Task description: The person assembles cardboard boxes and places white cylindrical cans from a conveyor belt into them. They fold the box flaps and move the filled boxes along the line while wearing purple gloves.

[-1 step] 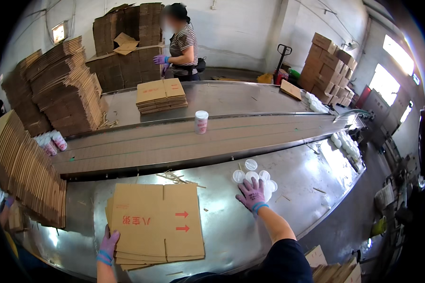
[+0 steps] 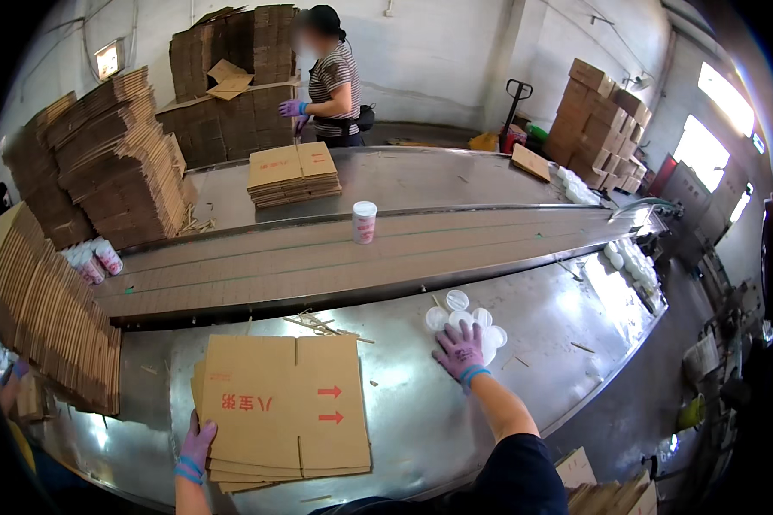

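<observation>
A stack of flat, folded cardboard cartons (image 2: 288, 403) with red print lies before me on the metal table. My left hand (image 2: 197, 442), in a purple glove, is closed on the stack's left edge, thumb on top and the other fingers partly hidden. To the right, my gloved right hand (image 2: 461, 348) rests with fingers spread over a cluster of clear round plastic lids (image 2: 457, 299), covering some of them. Beyond the lids, one white and pink can (image 2: 364, 223) stands upright on the conveyor belt (image 2: 275, 266).
Tall carton stacks (image 2: 47, 318) rise at the left, beside several cans (image 2: 107, 256). Thin straw-like scraps (image 2: 318, 324) lie behind my cartons. Across the belt, a person (image 2: 331, 81) stands near another carton pile (image 2: 294, 176). More white lids (image 2: 631, 262) are heaped at the table's right end.
The can has shifted very slightly left along the belt. Both my hands stay in place.
</observation>
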The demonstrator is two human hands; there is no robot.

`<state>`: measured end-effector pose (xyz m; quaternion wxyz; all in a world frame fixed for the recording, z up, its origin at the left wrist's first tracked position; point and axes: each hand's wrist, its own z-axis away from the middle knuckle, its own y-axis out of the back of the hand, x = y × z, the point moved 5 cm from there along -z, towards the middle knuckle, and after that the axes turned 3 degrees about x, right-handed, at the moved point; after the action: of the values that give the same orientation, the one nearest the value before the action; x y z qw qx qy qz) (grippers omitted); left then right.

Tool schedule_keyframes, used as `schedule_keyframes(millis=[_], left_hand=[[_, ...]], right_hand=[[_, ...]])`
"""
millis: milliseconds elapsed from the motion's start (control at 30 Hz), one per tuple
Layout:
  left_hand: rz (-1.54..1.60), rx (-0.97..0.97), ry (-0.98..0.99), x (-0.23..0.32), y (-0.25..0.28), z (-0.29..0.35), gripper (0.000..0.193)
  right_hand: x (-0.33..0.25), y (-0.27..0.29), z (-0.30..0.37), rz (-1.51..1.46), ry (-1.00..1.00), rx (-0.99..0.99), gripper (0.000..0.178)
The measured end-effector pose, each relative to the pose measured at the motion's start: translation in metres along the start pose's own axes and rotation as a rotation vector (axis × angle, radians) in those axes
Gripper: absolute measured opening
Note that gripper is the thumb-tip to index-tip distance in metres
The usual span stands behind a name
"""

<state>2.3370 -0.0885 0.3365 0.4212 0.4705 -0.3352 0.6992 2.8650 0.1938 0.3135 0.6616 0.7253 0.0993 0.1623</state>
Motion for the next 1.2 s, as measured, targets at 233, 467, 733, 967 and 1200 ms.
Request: schedule_keyframes(millis=[233, 467, 733, 967, 1200], left_hand=[[-0.108, 0.179, 0.059, -0.024, 0.017, 0.013, 0.08], [-0.126, 0.033, 0.111, -0.013, -0.036, 0.019, 0.085], [0.215, -0.092, 0.229, 0.001, -0.053, 0.043, 0.091], [-0.006, -0.307, -0.201, 0.073, -0.031, 0.076, 0.106], [-1.082, -0.462, -0.442, -0.022, 0.037, 0.095, 0.085]], right_hand=[[0.008, 0.03, -0.02, -0.2, -0.093, 0.188, 0.042], [-0.155, 0.013, 0.084, -1.635, -0.068, -0.382, 0.07], [-0.18, 0.06, 0.085, -2.074, -0.409, -0.685, 0.059], [-0.176, 0.112, 0.111, -1.954, -0.113, -0.548, 0.06], [-0.197, 0.086, 0.181, -1.532, 0.213, -0.469, 0.06]])
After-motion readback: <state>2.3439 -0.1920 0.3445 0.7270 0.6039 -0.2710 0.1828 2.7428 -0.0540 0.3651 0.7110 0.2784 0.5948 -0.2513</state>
